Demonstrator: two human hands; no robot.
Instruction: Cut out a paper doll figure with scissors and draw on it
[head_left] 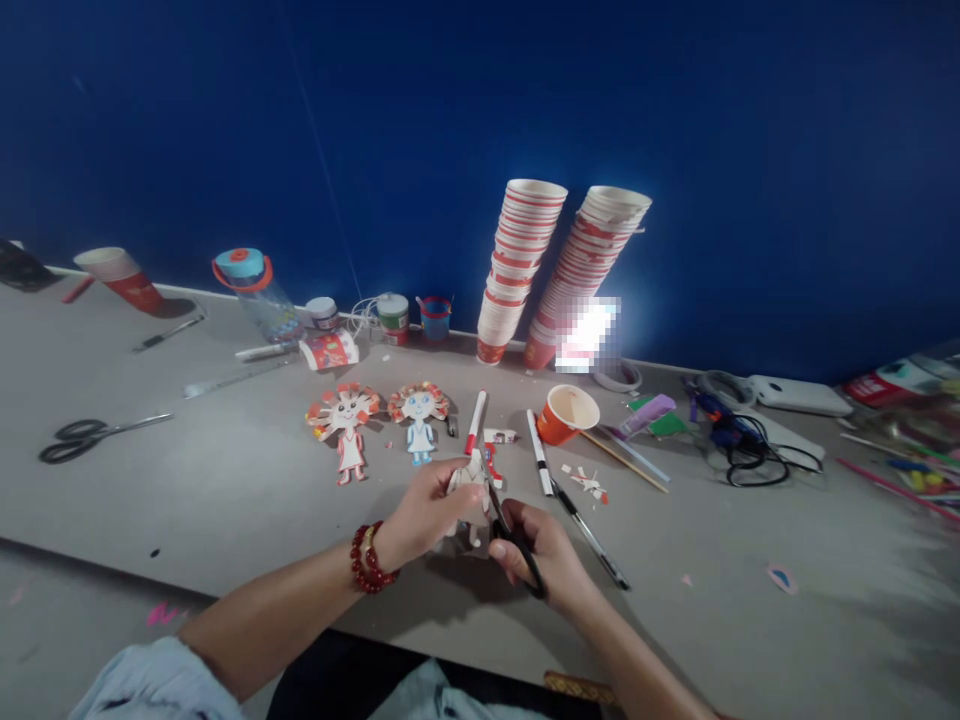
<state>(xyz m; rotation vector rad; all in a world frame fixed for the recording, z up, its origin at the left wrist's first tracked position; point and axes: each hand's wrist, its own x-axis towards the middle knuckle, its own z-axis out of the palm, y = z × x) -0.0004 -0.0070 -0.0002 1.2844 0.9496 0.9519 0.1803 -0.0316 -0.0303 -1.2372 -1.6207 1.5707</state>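
My left hand (pixel 427 505) pinches a small pale paper figure cutout (pixel 471 498), partly hidden by the fingers. In my right hand (pixel 546 550) are black-handled scissors (pixel 525 562), their blades at the cutout's right edge. Just beyond my hands lie a red-capped marker (pixel 477 420), a black-banded white marker (pixel 538 452) and a black pen (pixel 591 532). Two paper dolls lie to the left: one in a red-trimmed dress (pixel 349 440), one in blue (pixel 421 425). Paper scraps (pixel 589 483) are scattered right of the markers.
Two tall stacks of paper cups (pixel 521 260) (pixel 585 265) stand by the blue wall. An orange cup (pixel 568 415) sits in front of them. Another pair of scissors (pixel 97 435) and a clear bottle (pixel 259 300) are on the left. Black cables (pixel 757 455) lie at right.
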